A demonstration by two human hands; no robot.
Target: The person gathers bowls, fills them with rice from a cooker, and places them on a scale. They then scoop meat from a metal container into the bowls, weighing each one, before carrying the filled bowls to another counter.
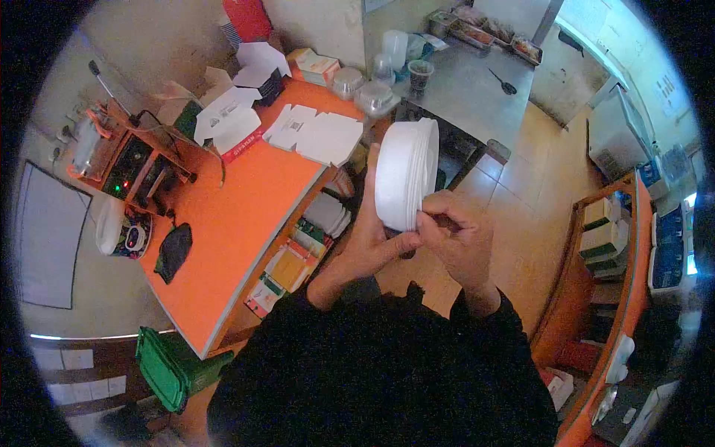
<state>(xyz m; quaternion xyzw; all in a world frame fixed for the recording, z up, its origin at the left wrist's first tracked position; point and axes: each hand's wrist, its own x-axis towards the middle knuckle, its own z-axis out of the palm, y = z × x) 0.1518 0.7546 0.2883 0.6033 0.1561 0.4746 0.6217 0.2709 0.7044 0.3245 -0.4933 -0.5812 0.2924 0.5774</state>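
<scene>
A stack of round white foam-like plates or lids (pixel 398 175) is held on edge in front of the chest. My left hand (pixel 366 238) grips the stack from its left side and underneath, with the thumb at the lower edge. At the lower right rim, my right hand (pixel 458 235) has its thumb and index finger pinched on the edge of the stack. The other fingers of that hand are curled. Whether a single piece is separated between the fingertips cannot be made out.
An orange counter (pixel 223 223) on the left bears flattened white boxes (pixel 316 134), clear containers (pixel 375 97) and a dark cloth (pixel 174 252). Behind is a metal table (pixel 477 89) with scissors (pixel 506 86). A green bin (pixel 164 369) stands lower left, an orange shelf (pixel 633 253) at right.
</scene>
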